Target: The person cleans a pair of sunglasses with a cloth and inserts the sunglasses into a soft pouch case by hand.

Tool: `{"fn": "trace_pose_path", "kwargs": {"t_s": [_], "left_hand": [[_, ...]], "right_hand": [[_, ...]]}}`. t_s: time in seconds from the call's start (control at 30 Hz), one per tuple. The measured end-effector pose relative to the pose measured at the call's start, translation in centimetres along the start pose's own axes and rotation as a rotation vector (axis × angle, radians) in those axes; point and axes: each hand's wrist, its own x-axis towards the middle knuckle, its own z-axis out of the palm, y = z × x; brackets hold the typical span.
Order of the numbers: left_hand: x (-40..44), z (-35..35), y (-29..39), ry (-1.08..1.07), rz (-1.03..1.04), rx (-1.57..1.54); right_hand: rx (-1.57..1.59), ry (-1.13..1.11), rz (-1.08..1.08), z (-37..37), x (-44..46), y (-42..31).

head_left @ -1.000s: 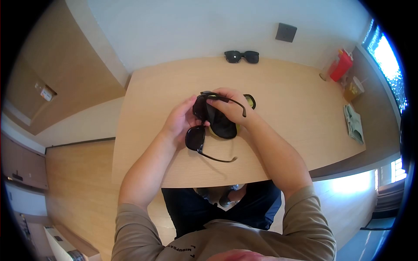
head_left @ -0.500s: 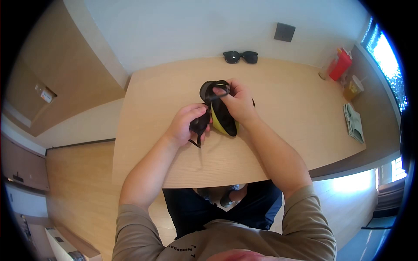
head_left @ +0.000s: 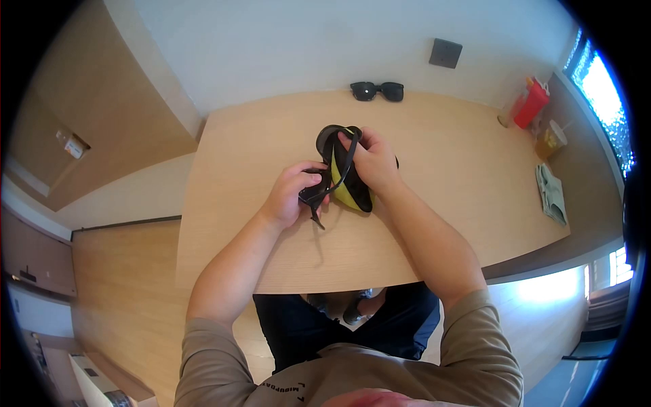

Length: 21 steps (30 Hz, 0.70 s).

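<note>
My left hand [head_left: 288,195] is closed on a pair of black sunglasses [head_left: 313,192], held over the near middle of the table. One temple of the sunglasses rises toward my other hand, while the other points down toward the table. Just to the right, my right hand [head_left: 373,163] is closed on a black and yellow-green case [head_left: 347,195], its thumb at the upper part. The case is tilted, with its dark inside and yellow-green side showing. The fingertips behind the case are partly hidden.
A second pair of dark sunglasses [head_left: 377,91] lies at the back edge of the wooden table [head_left: 258,136]. At the right stand a red container [head_left: 531,103] and a cup with a straw [head_left: 550,140], with a folded cloth [head_left: 550,193] nearer me.
My left hand has turned the sunglasses from spread out over the table to a tilted, gathered pose. My right hand has shifted its hold, and the case's yellow-green side shows more.
</note>
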Motion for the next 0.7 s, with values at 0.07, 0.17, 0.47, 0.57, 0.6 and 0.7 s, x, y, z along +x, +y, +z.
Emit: {"fn": "trace_pose_path", "kwargs": {"t_s": [0.07,0.17,0.47,0.57,0.6,0.7], "left_hand": [[-0.2,0.0,0.0,0.007,-0.016,-0.041],[-0.1,0.0,0.3,0.017,-0.039,-0.086],[0.3,-0.7,0.4,0.055,-0.129,-0.132],[0.3,-0.6,0.5,0.036,-0.129,-0.142],[0.2,-0.5,0.5,0.027,-0.127,-0.144],[0.1,-0.3,0.4,0.010,-0.091,-0.131]], "right_hand": [[-0.150,0.053,-0.055,0.0,-0.2,-0.3],[-0.597,0.088,-0.245,-1.4,0.3,0.4],[-0.253,0.027,-0.105,-1.3,0.5,-0.5],[-0.239,0.019,-0.092,-1.4,0.7,-0.1],[-0.241,0.022,-0.056,-1.3,0.6,-0.4],[-0.176,0.010,0.048,-0.9,0.0,-1.6]]}}
